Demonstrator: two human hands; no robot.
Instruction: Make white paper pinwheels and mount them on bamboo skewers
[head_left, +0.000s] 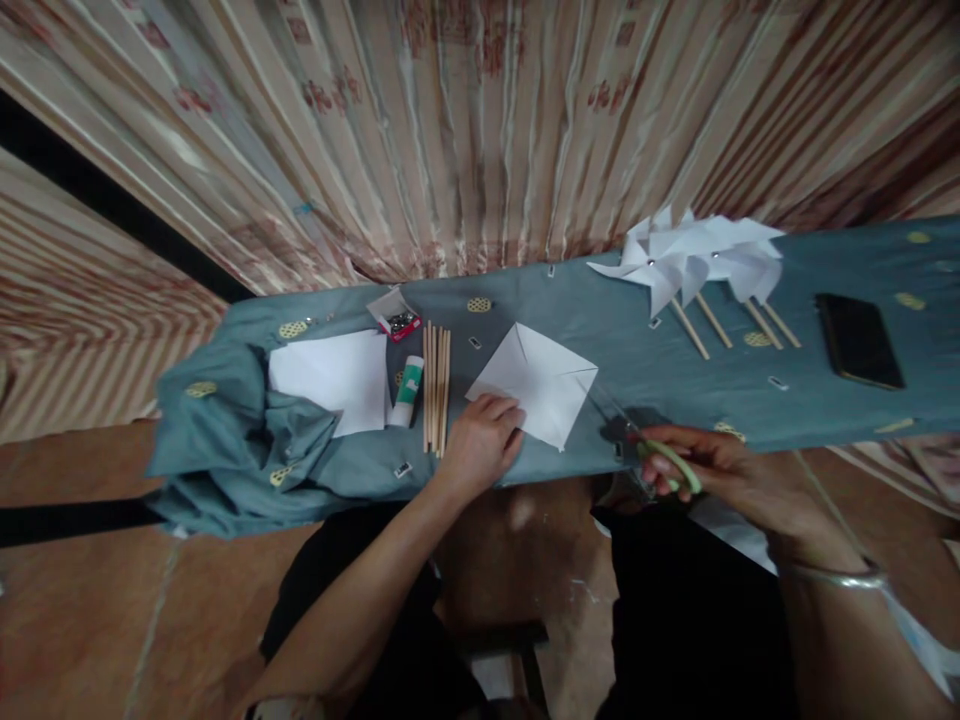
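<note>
A white square of paper [551, 385] with slit lines running in from its corners lies turned like a diamond on the cloth-covered table. My left hand [484, 440] holds it down at its near left edge, fingers curled and pressed together on the sheet. Closed around the light green handles of a pair of scissors [675, 462] is my right hand [705, 465], just off the table's front edge. The blades, partly blurred, point toward the paper's right corner; whether they touch it I cannot tell.
Wooden sticks [436, 385], a glue stick [407, 392], a red box of small metal pins [397, 318] and a paper stack [337, 375] stand left. Several paper pinwheels [690, 260] and a black phone [860, 340] lie right. A pleated curtain [480, 130] hangs behind.
</note>
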